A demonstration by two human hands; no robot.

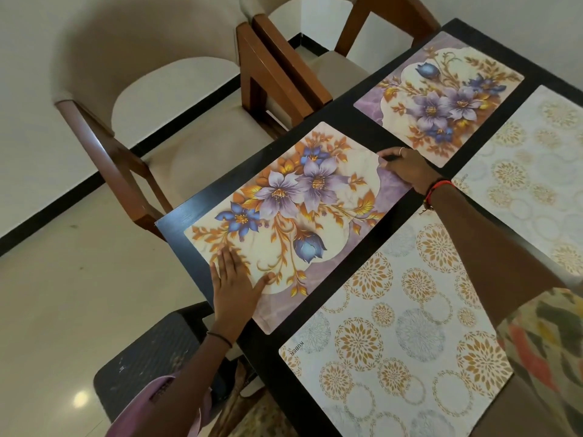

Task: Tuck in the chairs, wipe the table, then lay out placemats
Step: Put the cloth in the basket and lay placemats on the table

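1. Flower mat (293, 222) is laid flat on the black table (344, 119), by the edge near the chairs (195, 159).
2. Its near end is pressed by the left hand (235, 283), with straight, spread fingers.
3. Its far end is pinched by the right hand (407, 170), fingers bent.

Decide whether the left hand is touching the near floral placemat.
Touching. The head view shows the left hand lying flat, fingers straight, directly on the near floral placemat at its near corner.
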